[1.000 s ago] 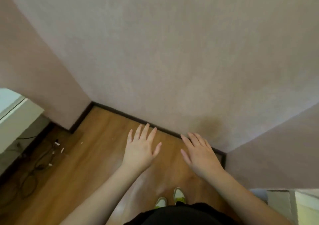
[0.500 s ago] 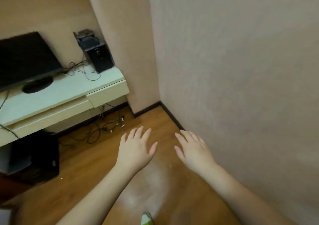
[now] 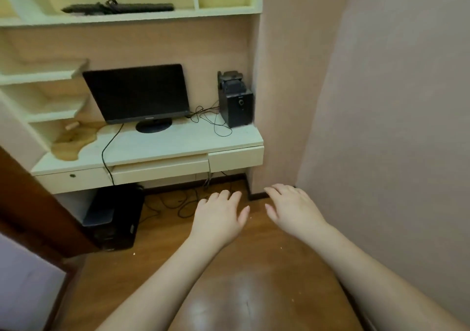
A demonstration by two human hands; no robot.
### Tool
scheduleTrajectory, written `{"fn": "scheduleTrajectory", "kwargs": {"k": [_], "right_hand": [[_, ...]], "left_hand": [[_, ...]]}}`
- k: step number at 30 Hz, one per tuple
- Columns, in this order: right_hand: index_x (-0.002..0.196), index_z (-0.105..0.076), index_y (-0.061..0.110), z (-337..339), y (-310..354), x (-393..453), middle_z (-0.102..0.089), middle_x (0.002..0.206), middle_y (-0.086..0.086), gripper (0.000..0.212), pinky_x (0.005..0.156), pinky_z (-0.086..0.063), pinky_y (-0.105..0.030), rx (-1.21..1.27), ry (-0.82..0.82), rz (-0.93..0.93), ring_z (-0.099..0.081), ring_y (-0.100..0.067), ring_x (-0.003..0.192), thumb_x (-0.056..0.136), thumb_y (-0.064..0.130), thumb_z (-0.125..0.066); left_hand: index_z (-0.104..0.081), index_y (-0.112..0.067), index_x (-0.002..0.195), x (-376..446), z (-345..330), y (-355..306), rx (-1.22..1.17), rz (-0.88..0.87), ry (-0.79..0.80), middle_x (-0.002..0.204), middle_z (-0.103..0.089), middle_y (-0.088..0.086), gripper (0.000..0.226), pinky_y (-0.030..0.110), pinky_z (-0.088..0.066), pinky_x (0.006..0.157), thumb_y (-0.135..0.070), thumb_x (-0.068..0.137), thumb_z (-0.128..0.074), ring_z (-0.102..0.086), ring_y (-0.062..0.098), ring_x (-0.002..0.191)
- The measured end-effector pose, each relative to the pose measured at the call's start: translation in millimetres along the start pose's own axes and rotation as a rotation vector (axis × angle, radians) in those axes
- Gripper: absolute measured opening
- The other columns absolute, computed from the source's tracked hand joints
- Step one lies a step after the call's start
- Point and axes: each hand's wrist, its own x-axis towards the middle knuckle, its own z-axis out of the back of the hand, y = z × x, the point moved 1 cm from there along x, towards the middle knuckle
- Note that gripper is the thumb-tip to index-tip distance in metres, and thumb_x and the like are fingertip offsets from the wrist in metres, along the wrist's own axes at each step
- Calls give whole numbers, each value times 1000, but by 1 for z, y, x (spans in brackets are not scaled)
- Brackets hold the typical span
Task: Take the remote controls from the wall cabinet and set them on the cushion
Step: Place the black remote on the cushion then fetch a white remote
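Nothing is gripped: left hand (image 3: 218,216) and right hand (image 3: 292,210) are held out flat, fingers spread, above the floor (image 3: 229,267). Remote controls (image 3: 118,8) are seen lying end to end in the wall cabinet (image 3: 132,18), well apart. Judged light, rigid, smooth; best pinched mid-body across the sides.

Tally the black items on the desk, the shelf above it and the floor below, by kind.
Monitor: 1
Speaker: 1
Long dark items on the shelf, probably remotes: at least 2, overlapping, exact number unclear
Computer tower: 1
Total: at least 5
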Motion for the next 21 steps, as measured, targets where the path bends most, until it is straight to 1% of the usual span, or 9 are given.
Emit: {"fn": "scheduleTrajectory", "kwargs": {"k": [3, 6, 10, 14, 19, 21], "right_hand": [[140, -43, 19, 18, 23, 45, -50, 139, -2, 48, 107, -33, -37, -34, -27, 31, -45, -22, 129, 96, 39, -41], [136, -45, 20, 39, 43, 88, -52, 135, -2, 46, 105, -33, -36, -76, -63, 48, -46, -23, 126, 96, 40, -40], [136, -45, 19, 63, 55, 139, -50, 137, -4, 46, 104, -32, -36, -101, -119, 71, -45, -24, 126, 95, 38, -39], [130, -52, 16, 85, 53, 176, -56, 130, -6, 44, 101, -35, -37, -105, -197, 84, -50, -26, 121, 96, 38, -36], [134, -48, 17, 99, 29, 219, -52, 134, -5, 44, 104, -31, -36, -108, -212, 94, -44, -24, 126, 98, 38, -35], [132, -49, 17, 101, 13, 237, -52, 132, -4, 43, 103, -31, -35, -110, -227, 95, -44, -24, 125, 97, 38, -35]], "left_hand": [[-38, -27, 143, 20, 23, 37, 29, 5, -35, 141, -50, 0, 55, 39, -41, 100, -55, 96, -28, -46, 21, 129], [-41, -28, 140, 44, 50, 71, 65, 23, -87, 138, -51, 0, 58, 40, -41, 98, -59, 93, -26, -47, 22, 127], [-43, -28, 138, 82, 78, 102, 86, 20, -143, 135, -52, -1, 60, 40, -40, 96, -61, 91, -26, -46, 21, 125], [-44, -30, 137, 127, 96, 115, 112, 7, -184, 133, -53, -2, 58, 40, -40, 95, -61, 91, -28, -47, 21, 123], [-43, -31, 138, 185, 112, 114, 111, -29, -205, 138, -50, -4, 54, 38, -37, 100, -58, 93, -29, -43, 18, 129], [-44, -30, 136, 209, 117, 109, 130, -43, -209, 136, -51, -4, 53, 38, -38, 99, -57, 93, -30, -44, 18, 127]]}}
